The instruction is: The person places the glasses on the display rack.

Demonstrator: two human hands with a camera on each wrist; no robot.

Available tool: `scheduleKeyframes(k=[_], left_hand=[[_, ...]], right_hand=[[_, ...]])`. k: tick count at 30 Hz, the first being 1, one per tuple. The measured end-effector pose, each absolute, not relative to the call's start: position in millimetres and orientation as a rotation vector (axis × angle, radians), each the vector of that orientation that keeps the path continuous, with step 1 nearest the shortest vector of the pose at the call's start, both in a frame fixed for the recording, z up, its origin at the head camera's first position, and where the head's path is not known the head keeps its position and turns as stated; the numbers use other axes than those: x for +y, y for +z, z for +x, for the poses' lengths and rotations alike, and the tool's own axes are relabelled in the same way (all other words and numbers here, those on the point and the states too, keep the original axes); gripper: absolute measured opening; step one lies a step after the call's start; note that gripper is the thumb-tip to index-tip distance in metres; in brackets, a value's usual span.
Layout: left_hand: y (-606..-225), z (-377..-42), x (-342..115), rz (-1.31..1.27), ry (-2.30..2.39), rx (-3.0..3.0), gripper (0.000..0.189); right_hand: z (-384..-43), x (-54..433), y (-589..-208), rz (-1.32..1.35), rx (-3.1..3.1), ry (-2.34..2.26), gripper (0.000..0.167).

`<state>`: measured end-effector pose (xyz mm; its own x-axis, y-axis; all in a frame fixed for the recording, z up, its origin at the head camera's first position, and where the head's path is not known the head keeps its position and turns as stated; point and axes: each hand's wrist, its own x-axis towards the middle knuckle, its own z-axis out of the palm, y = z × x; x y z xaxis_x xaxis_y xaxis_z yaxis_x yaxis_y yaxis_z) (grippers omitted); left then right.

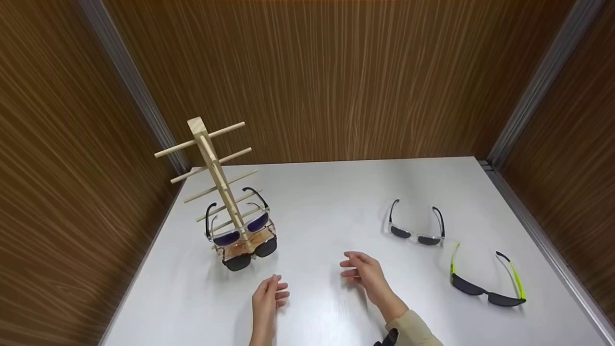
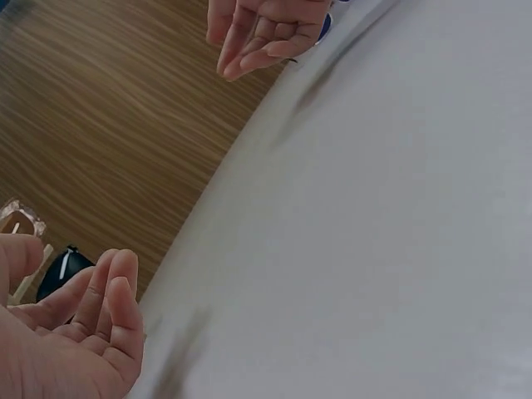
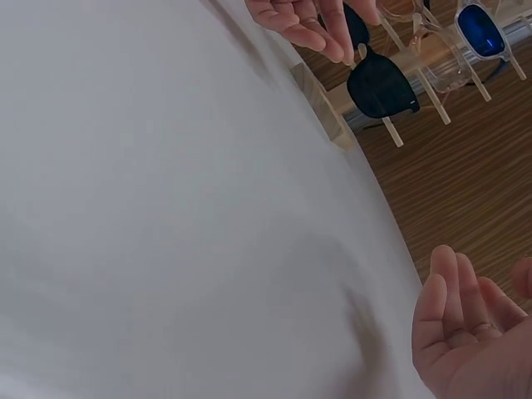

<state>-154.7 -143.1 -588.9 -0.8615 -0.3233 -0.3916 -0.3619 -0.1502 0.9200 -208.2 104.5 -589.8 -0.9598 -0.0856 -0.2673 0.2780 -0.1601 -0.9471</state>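
Note:
My left hand [image 1: 266, 302] hovers over the near part of the table, its fingers loosely bent around nothing. To its right, my right hand [image 1: 367, 276] is also relaxed and holds nothing. Just beyond the left hand stands a wooden glasses rack [image 1: 218, 175] with several crossbars. On its lower bars hang sunglasses with blue-purple lenses [image 1: 227, 238], a pair with amber lenses [image 1: 238, 249] and a pair with dark lenses [image 1: 238, 262]. In the right wrist view, the dark lens [image 3: 381, 87] shows behind the left hand's fingers.
Right of the right hand, clear-framed sunglasses [image 1: 400, 232] lie on the white table [image 1: 326, 202] with temples unfolded. Nearer the right edge lie black sunglasses with yellow-green temples [image 1: 504, 301]. Wood-grain panels [image 1: 336, 81] enclose the table at the back and sides.

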Motion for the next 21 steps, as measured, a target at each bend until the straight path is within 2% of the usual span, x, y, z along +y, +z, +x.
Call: scheduleKeyframes(k=[21], left_hand=[[-599, -155, -93, -0.592, 2.226, 1.943, 0.039]], right_hand=[[-195, 156, -595, 0.492, 1.81, -2.374, 0.037]])
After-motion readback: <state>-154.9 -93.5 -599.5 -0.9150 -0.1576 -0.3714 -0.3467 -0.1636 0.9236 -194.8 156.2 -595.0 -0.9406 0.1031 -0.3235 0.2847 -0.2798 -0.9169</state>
